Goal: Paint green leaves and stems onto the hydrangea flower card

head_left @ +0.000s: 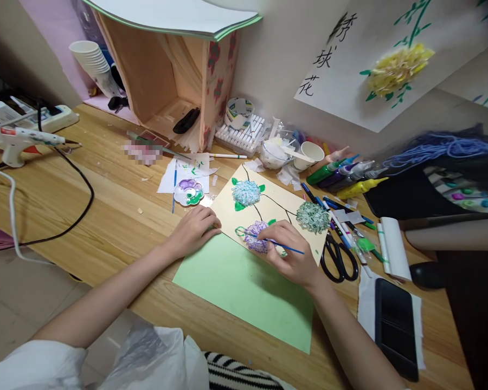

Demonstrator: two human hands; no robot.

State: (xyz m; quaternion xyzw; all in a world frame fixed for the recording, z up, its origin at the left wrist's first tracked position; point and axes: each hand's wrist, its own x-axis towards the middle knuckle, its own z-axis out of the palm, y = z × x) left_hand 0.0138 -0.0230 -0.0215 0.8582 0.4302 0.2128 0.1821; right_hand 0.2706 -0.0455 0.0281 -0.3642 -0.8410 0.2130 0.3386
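My right hand (290,252) pinches a thin blue paintbrush (289,248), its tip at a green leaf outline (239,232) on a cream paper (270,187). The hand lies partly over a purple textured flower (255,238). On the same paper are a light blue flower (246,193) with painted green leaves, a dark green and white flower (313,218) and dark branch lines. My left hand (195,227) lies at the paper's left corner, fingers laid down and thumb apart. A green sheet (248,292) lies under the cream paper.
A flower-shaped paint palette (189,193) and another brush (174,187) lie left of the paper. Scissors (339,259), pens and a black phone-like case (396,327) lie to the right. Behind stand cups, paint bottles (329,170) and an open box (158,81). A glue gun (18,141) with cables sits far left.
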